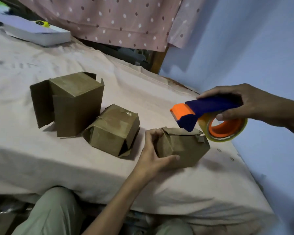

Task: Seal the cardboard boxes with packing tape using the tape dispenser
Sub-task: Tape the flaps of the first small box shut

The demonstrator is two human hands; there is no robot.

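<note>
Pink sheet (41,158) over a bed, w/ three cardboard boxes on it: left hand (153,155) grips the nearest box (185,148) from its side, thumb along the front, while right hand (249,104) is wrapped round the tape dispenser (209,112), held just above the box's closed flaps. Best move, probably: press flaps flat, land the orange end at the seam's edge & pull straight across.

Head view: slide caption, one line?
Left hand steadies small brown cardboard box; right hand holds blue-and-orange tape dispenser above it.
</note>
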